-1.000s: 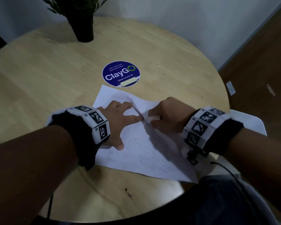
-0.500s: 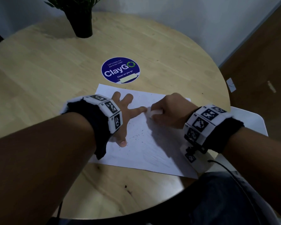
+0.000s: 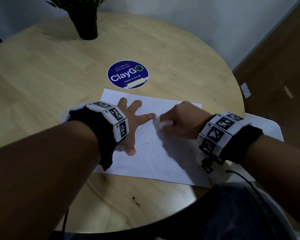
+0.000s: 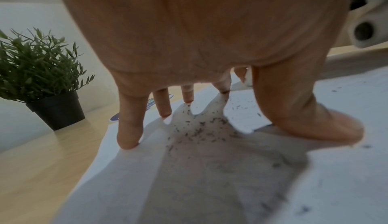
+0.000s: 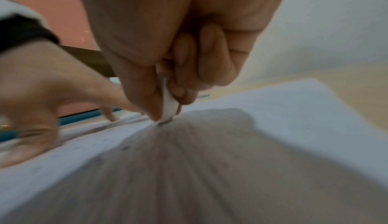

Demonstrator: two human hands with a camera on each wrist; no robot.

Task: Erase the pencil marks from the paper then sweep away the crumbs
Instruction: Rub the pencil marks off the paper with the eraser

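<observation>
The paper [image 3: 151, 153] lies in the middle of the head view, on the near part of the round wooden table [image 3: 41, 75]. The left hand [image 3: 133, 122] rests on the sheet's left half with its fingers spread and straight, fingertips and thumb pressing the sheet flat. The right hand [image 3: 180, 122], right of centre, pinches a small white eraser [image 3: 164, 123] between thumb and curled fingers; in the right wrist view the eraser's lower edge touches the sheet and is dark with graphite. This hand is blurred, so rubbing seems to be under way.

The erasing looks well along but not finished. Dark crumbs [image 3: 145, 141] lie scattered over the middle of the sheet, between and under the two hands, and the left wrist view shows them thick beneath the left palm. Faint grey traces show on the lower right of the sheet; whether they are leftover pencil marks or shadow cannot be told. The sweeping has not started, as the crumbs all sit on the sheet.

Above the sheet a round blue sticker [image 3: 127, 74] reads "ClayGo", with "Let's keep our pantries clean." above and "Clean as you go" below. A potted plant [image 3: 86, 19] stands at the upper left.
</observation>
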